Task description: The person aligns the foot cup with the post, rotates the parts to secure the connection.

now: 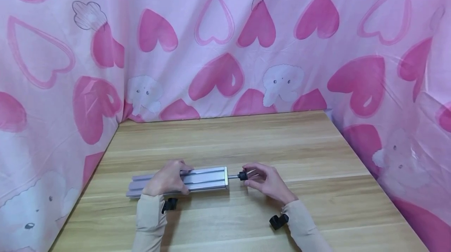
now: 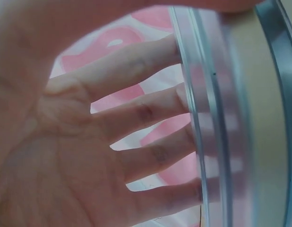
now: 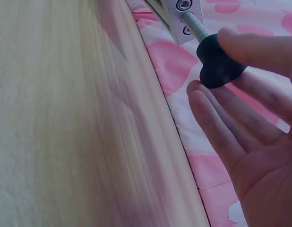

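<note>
A silver aluminium profile point(image 1: 208, 178) with long grooves lies crosswise over the table in the head view. My left hand point(image 1: 166, 179) grips it from above near its left half, thumb on the near side and fingers on the far side. In the left wrist view the fingertips touch the profile's grooved edge point(image 2: 214, 118). A threaded rod point(image 3: 195, 27) sticks out of the metal end plate point(image 3: 177, 34) and carries a black levelling foot point(image 3: 219, 68). My right hand point(image 1: 266, 181) pinches that foot between thumb and fingers; the other fingers extend below it.
The wood-grain table point(image 1: 225, 220) stretches beneath both hands. A pink heart-patterned curtain point(image 1: 218, 17) hangs behind it and along both sides. Black camera mounts sit at the left wrist point(image 1: 170, 204) and the right wrist point(image 1: 278, 221).
</note>
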